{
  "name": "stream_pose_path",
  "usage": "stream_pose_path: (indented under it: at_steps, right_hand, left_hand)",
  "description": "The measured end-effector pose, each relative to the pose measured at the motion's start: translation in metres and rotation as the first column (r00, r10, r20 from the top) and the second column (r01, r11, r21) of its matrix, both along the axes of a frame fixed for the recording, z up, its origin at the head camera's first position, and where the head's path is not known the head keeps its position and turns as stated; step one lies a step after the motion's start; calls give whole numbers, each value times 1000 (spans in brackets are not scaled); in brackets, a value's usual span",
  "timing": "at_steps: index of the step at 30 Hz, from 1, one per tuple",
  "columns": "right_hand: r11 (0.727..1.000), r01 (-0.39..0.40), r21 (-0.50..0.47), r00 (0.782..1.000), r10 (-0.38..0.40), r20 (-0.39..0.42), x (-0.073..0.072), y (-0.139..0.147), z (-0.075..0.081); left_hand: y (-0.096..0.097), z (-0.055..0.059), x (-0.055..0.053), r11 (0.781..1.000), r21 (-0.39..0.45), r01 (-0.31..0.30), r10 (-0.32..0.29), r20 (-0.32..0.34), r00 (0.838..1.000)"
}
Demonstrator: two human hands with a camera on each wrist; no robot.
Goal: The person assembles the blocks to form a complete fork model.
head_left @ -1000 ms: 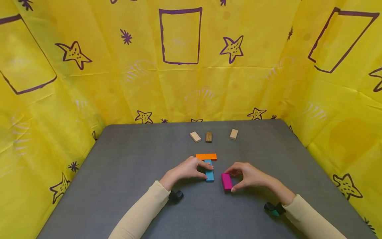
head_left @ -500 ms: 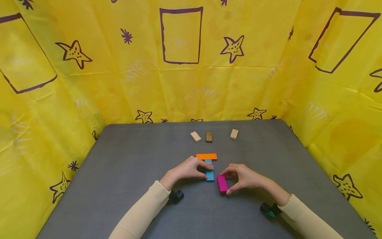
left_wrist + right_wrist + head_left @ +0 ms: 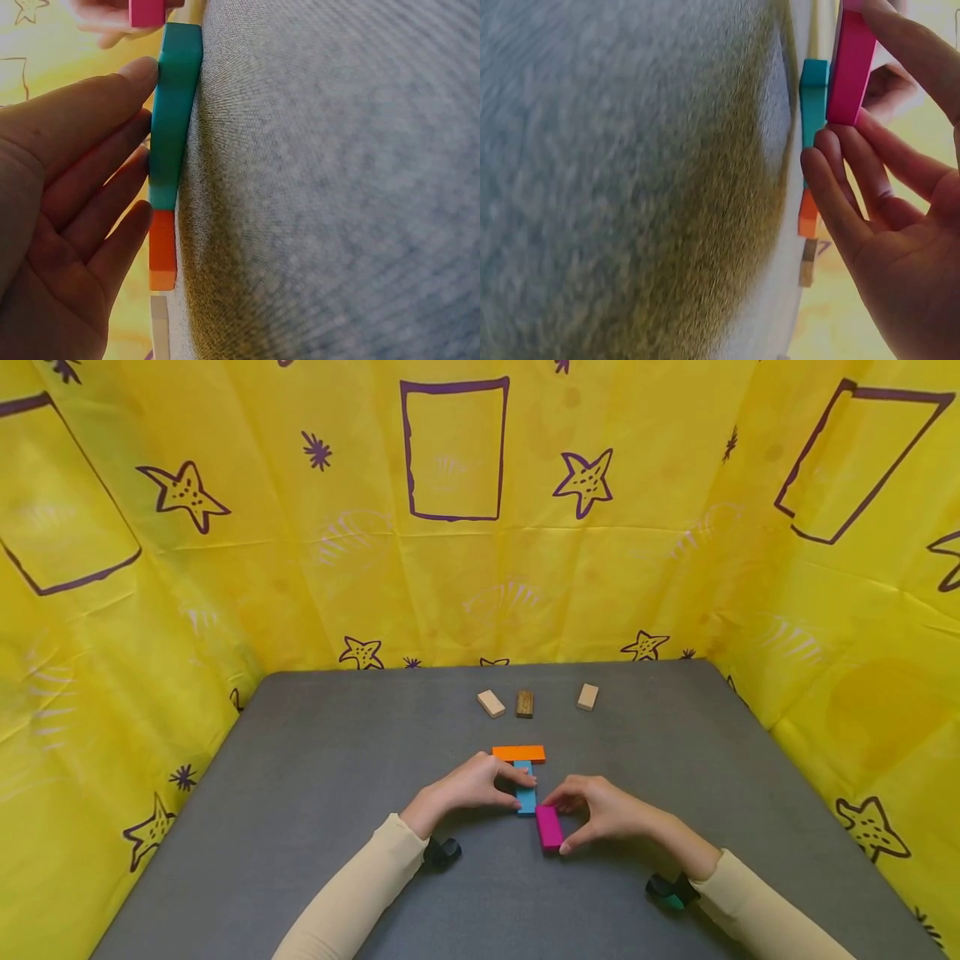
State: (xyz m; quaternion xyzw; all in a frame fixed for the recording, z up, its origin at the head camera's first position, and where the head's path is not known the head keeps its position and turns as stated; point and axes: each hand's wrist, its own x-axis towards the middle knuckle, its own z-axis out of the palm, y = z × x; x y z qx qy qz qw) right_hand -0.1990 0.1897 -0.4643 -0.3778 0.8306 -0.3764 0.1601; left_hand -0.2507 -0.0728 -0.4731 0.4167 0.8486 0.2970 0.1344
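On the grey table, a blue block (image 3: 527, 800) lies lengthwise with its far end against the middle of a crosswise orange block (image 3: 519, 753), forming a T. My left hand (image 3: 474, 783) rests thumb and fingertips along the blue block; in the left wrist view the fingers (image 3: 112, 259) reach its upper face, fairly straight. My right hand (image 3: 611, 810) pinches a magenta block (image 3: 549, 828) by its two ends, between thumb and fingertips. The right wrist view has this magenta block (image 3: 853, 67) raised above table level, just off the blue block's near end.
Farther back on the table (image 3: 360, 727) lie a pale wooden block (image 3: 491, 703), a dark brown block (image 3: 525, 704) and another pale block (image 3: 588, 697). A yellow patterned cloth (image 3: 450, 577) stands behind and along both sides.
My right hand has brought the magenta block leftward and slightly nearer to me, up to the blue block's near end. The left hand and the other blocks stay put.
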Motion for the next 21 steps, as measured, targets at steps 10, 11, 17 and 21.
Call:
stream_pose_path:
  at_steps: [10,11,17,21]
  right_hand:
    - [1000,-11,15,1000,11,-1,5,-11,3]
    - [1000,-11,18,1000,11,1,5,-12,3]
    - [999,-11,40,1000,11,-4,5,-17,1]
    - [999,-9,50,1000,10,-18,5,-18,0]
  left_hand:
    - [0,0,0,1000,4,0,0,-15,1000]
    - [0,0,0,1000,4,-1,1,-16,1000]
    - [0,1,1,1000,1,-2,2,-11,1000]
    - [0,2,1,1000,1,-3,3,-13,1000]
